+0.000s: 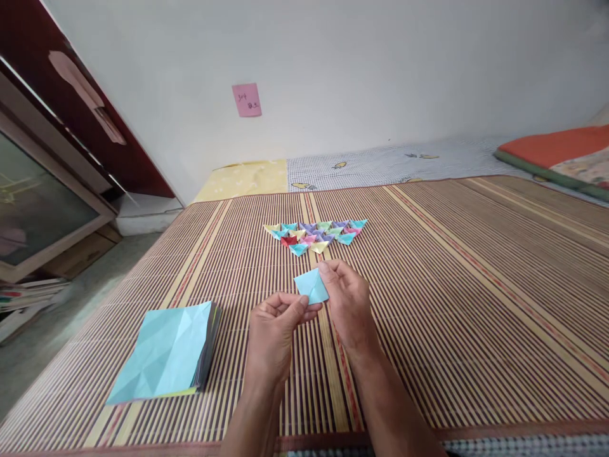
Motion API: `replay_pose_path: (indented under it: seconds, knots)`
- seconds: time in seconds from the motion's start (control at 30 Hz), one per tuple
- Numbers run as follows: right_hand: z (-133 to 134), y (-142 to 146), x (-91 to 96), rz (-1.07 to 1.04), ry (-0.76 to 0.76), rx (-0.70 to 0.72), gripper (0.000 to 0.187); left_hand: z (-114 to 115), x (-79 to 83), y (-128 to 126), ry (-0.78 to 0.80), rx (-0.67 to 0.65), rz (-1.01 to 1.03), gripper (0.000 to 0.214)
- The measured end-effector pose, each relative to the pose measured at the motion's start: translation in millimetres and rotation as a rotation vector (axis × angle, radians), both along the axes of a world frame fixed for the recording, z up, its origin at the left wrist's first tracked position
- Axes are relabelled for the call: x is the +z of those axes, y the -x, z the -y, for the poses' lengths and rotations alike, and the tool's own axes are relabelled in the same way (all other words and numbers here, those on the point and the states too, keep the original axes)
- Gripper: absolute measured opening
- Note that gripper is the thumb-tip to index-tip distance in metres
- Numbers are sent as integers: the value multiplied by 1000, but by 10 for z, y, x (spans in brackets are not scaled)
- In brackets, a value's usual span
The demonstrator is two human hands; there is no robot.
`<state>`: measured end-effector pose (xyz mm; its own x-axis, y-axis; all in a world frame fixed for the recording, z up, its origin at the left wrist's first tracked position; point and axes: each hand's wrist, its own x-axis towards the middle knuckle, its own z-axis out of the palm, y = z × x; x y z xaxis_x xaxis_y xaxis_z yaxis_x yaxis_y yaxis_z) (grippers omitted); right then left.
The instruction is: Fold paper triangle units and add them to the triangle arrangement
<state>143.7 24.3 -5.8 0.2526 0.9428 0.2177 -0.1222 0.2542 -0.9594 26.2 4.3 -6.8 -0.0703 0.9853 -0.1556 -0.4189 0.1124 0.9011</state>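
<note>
Sitting between left grip (273, 325) and right grip (351, 304), folded paper (311, 285) (pale blue) is pinched by both.

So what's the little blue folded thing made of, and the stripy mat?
The blue folded thing looks like thin, matte paper, with a visible crease. The stripy mat seems smooth bamboo or wood, maybe plastic: narrow strips lie side by side.

Left hand (273, 324) grips blue paper (311, 285) at its near edge, right hand (351, 304) at its right edge, above the mat (438, 317). Folded pieces (308, 240) in several colours lie in rows toward the mat's far edge. A paper stack (209, 349), creased blue sheet (164, 352) uppermost, lies toward the near left corner. Beyond the far edge, a pink note (247, 100) is fixed to the wall (380, 76).
</note>
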Motion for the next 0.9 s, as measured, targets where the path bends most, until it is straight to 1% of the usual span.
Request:
replay_pose_path:
  seconds: [0.07, 0.13, 0.3, 0.47, 0.53, 0.63, 0.7, 0.8, 0.9]
  knots:
    - [-9, -24, -14, -38, 42, 103, 27, 13, -25, 3, -44, 8, -65, 21]
    - [-22, -41, -36, -38, 69, 166, 25, 29, -42, 1, -79, 6, -110, 18]
    - [-41, -43, -76, 8, 92, 168, 22, 54, -62, -30, -122, 34, -183, 15]
    - [-50, -44, -78, -8, 82, 161, 22, 39, -58, -48, -130, 58, -121, 20]
    - [-46, -54, -71, -21, 85, 157, 24, 28, -38, -36, -105, 18, -99, 26]
    - [-34, -73, -54, -49, 132, 197, 28, 19, 0, -5, -29, -115, -123, 26]
    - [-30, -86, -48, -54, 168, 233, 28, 16, 21, 15, 16, -190, -126, 32]
    - [-40, -106, -61, -23, 167, 250, 28, 7, 42, 36, 58, -242, -72, 40]
    - [-55, -123, -90, -8, 153, 244, 29, -3, 54, 50, 74, -285, -24, 41]
